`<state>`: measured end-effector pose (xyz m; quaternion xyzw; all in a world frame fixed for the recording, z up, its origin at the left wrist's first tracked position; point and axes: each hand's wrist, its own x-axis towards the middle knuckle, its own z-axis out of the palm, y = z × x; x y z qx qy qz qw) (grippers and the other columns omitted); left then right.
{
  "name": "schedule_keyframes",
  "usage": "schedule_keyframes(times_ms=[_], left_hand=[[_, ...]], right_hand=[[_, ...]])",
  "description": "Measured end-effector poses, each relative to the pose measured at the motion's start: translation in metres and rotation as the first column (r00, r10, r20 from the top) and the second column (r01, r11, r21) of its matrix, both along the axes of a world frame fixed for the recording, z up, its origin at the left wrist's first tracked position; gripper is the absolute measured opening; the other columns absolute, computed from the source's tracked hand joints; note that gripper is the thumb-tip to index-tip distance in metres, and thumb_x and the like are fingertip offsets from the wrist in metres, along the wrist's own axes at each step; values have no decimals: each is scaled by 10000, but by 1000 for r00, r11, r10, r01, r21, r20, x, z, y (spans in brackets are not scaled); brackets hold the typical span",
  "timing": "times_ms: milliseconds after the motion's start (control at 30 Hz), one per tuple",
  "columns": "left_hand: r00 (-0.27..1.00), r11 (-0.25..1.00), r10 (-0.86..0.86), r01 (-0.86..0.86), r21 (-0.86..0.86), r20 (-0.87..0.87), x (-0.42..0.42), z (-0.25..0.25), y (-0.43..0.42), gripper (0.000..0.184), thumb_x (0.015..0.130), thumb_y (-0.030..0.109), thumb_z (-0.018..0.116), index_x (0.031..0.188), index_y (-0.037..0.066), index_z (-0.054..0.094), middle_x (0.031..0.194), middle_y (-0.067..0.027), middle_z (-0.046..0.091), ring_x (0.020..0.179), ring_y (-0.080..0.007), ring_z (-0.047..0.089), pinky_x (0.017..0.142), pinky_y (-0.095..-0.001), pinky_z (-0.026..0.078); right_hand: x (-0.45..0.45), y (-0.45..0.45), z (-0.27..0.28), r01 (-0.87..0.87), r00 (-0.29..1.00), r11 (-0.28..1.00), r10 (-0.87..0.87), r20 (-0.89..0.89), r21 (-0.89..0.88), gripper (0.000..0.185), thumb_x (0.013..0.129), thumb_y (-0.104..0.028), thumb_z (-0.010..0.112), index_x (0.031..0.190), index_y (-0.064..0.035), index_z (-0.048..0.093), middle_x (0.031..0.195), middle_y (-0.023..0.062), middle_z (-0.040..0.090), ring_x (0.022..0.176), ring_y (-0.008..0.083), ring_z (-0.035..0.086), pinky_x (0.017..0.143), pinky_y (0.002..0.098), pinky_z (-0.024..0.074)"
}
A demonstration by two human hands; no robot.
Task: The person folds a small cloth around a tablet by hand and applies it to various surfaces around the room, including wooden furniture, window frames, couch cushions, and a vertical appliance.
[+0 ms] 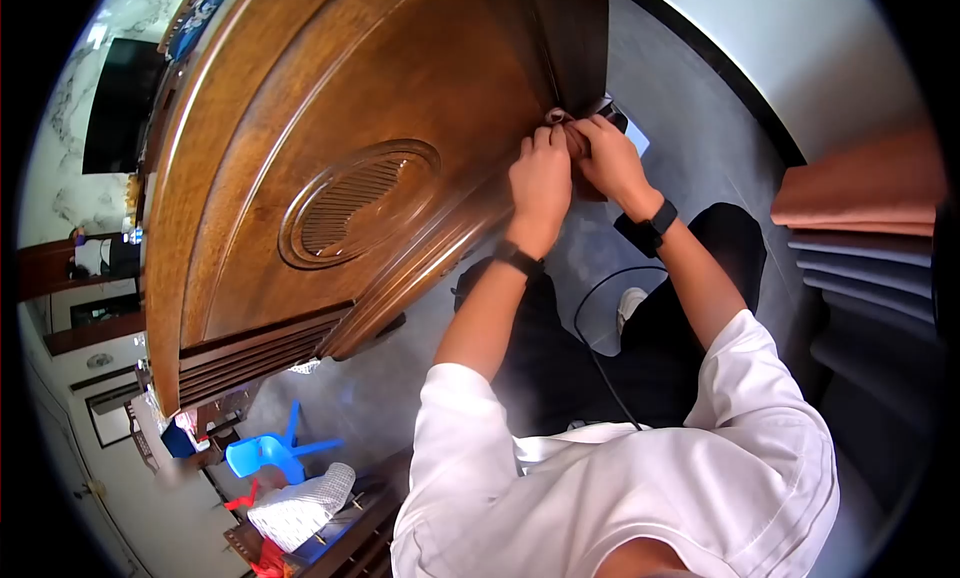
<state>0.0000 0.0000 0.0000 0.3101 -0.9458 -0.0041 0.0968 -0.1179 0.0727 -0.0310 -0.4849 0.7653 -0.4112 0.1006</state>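
Note:
My left hand (542, 173) and my right hand (611, 160) are close together at the lower edge of a large brown wooden furniture panel (410, 88) with an oval carving. The fingers of both are bent and closed around a bunched, brownish, cloth-like thing (558, 116). Most of it is hidden by the fingers, so its exact kind does not show. Just beyond my right hand, a pale flat object (636, 136) lies by a dark piece near the floor. Each wrist wears a black band.
A black cable (590, 328) loops in front of my legs over the grey floor (665, 98). Folded orange and grey fabric (855, 193) hangs at the right. A blue plastic stool (270, 456) and a wooden bench with a silvery bag (305, 506) are at lower left.

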Motion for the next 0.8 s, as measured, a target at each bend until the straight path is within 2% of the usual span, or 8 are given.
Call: schedule_keyframes(times_ms=[167,267,400,433,567,633,733,800], left_hand=[[943,999,40,-46,-10,-331,36,64,22,524,717,88,783,1210,93,605,1160,-43,627,1025,-265,625,764,-380,575],[847,984,97,-162,-81,-523,66,93,25,492,680,-43,757,1141,91,647,1089,-95,657,1021,-309,642,861,-397,545],[738,952,25,-224,-210,-675,81,131,8,488,680,-106,736,1132,60,661,1076,-126,653,991,-325,640,854,-412,538],[704,948,7,-230,-218,-710,79,139,3,487,681,-114,735,1131,56,662,1072,-127,652,990,-323,639,855,-414,536],[692,950,-103,-144,-277,-714,52,142,-5,448,660,-67,752,1078,68,666,1061,-114,642,985,-323,621,840,-409,538],[753,954,-119,-94,-285,-647,40,132,-5,388,701,33,733,1068,108,630,1053,-48,607,949,-286,605,745,-386,558],[823,972,-47,-94,-216,-567,39,104,-2,285,750,58,674,1018,134,613,1010,-10,574,948,-222,599,673,-342,562],[838,982,-3,-101,-161,-545,54,91,0,304,735,71,698,1022,132,616,1019,-9,577,956,-223,601,664,-349,566]], right_hand=[[5,5,48,-191,981,919,178,-70,-346,436,715,-3,696,1134,-80,604,1087,130,636,1022,361,624,843,426,538],[35,-13,80,-275,958,799,273,-85,-534,460,708,44,702,1150,-60,622,1092,135,640,1011,354,629,851,408,538],[59,-43,130,-334,939,700,308,-155,-632,461,695,47,696,1142,-58,654,1097,143,637,998,354,628,850,399,538],[58,-44,139,-307,951,702,252,-179,-643,472,689,48,692,1148,-59,655,1099,143,636,996,355,626,849,400,538],[42,-42,145,-181,968,714,9,-249,-676,493,663,52,673,1146,-42,664,1096,155,627,978,368,621,838,414,540],[34,-38,124,-72,973,753,-91,-212,-654,464,667,75,656,1120,-27,662,1092,163,622,953,375,624,809,408,543],[41,-34,85,23,992,809,-93,-88,-587,449,675,103,639,1105,-23,654,1079,160,616,930,379,626,771,398,542],[52,-34,73,-43,992,827,-31,-122,-560,444,678,116,633,1099,-28,651,1072,156,612,917,379,627,752,394,540]])
